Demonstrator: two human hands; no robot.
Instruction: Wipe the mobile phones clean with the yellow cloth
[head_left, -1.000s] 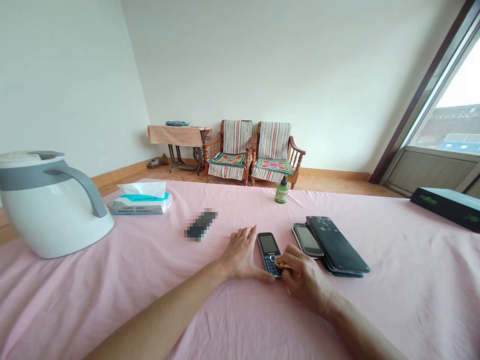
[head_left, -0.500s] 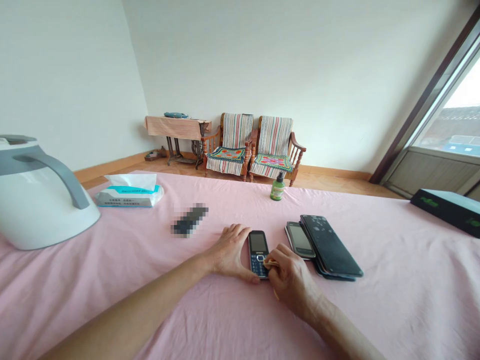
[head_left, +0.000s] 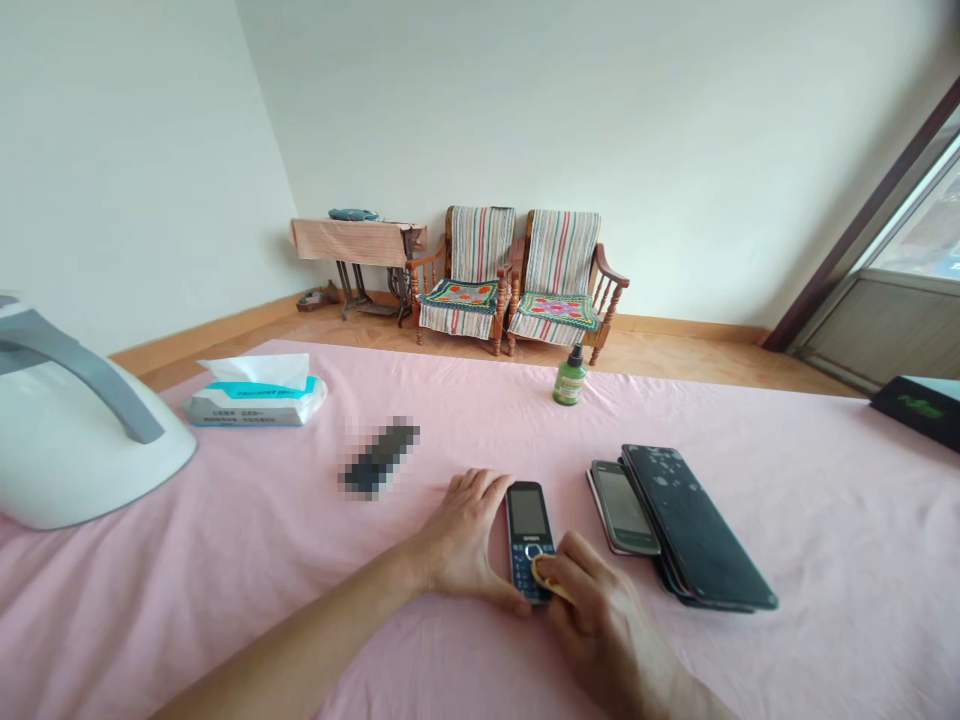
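Head view: a keypad mobile phone (head_left: 528, 515) lies face up on the pink tablecloth (head_left: 420, 660), between the two hands; the left hand (head_left: 469, 535) is spread, thumb by the phone's lower end, index finger by its upper left corner; the right hand (head_left: 600, 610) pinches a small tan piece (head_left: 541, 573), material unclear, against the keypad; work at the keys appears under way, but how much is done or left cannot be told.
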